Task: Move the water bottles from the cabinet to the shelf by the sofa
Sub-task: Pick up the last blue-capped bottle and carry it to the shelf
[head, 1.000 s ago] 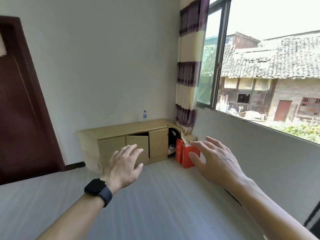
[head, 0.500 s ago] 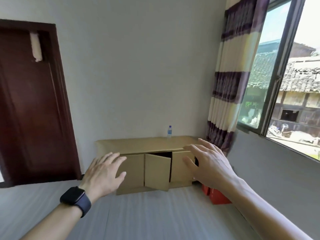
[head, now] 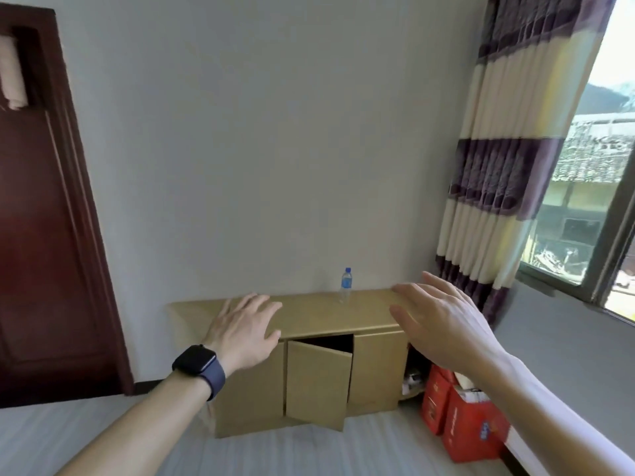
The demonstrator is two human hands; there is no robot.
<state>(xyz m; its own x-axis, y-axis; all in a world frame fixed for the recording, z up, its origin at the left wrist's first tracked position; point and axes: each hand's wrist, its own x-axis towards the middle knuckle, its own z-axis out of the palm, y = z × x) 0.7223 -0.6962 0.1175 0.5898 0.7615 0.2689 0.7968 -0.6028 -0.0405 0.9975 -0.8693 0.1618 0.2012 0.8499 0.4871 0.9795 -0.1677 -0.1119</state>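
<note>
Your left hand [head: 242,329] and right hand [head: 438,322], both empty with fingers spread, are raised before the low tan cabinet [head: 311,365], whose middle door [head: 318,384] hangs ajar, while one water bottle [head: 346,290] stands upright on its top.

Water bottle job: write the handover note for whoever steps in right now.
Left hand: open, held out ahead, holds nothing.
Right hand: open, held out ahead, holds nothing.
One water bottle stands upright on top of the cabinet, near the wall. The middle door is ajar; the inside is too dark to tell if more bottles are there. The shelf and sofa are out of view.
Done: nothing that shows here; the bottle is not yet picked up.
Left: take the bottle, check inside the cabinet, carry everything to the shelf by the sofa.
</note>
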